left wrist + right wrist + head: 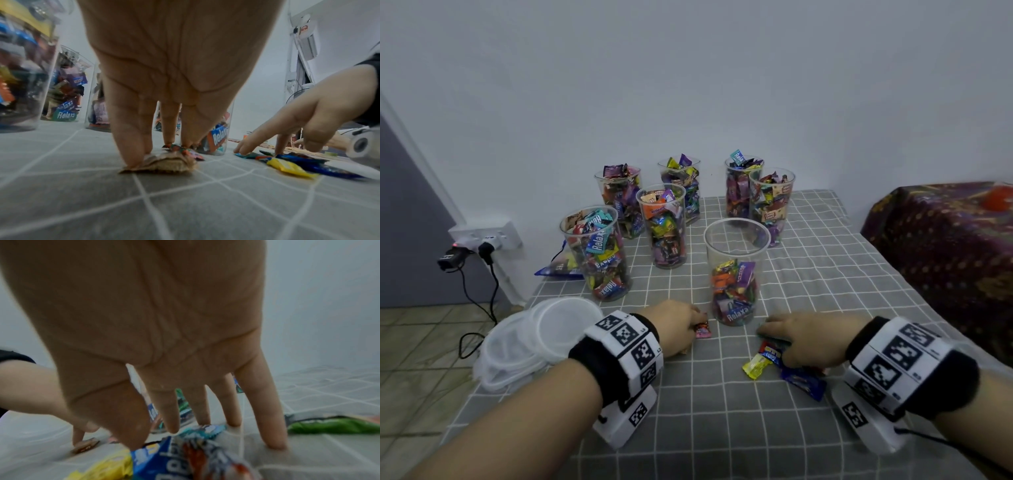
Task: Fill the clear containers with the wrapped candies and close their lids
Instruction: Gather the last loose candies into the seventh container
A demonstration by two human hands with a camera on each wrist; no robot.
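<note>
Wrapped candies lie loose on the grey checked worktop (722, 428) right under my hands. I see my left hand (674, 329) down on the cloth, straight fingertips (131, 155) pressing a tan-wrapped candy (162, 164), with a pink candy (702, 330) just past them. My right hand (811, 339) is spread flat, fingers (267, 418) apart and straight, tips on the cloth among a yellow candy (756, 366), a blue candy (803, 382) and a teal candy (245, 155); neither hand has closed round anything. A green candy (329, 425) lies to the right of that hand in the right wrist view. To my left, a stack of clear lids (541, 342) sits at the worktop's edge. Just beyond my hands, between them, stands the half-filled clear container (736, 274), lid off. Further back stand six full containers: one at the left (595, 253), one beside it (664, 226), and four more near the wall (722, 85), all uncovered. A blue candy bag (558, 267) lies behind the left one.
</note>
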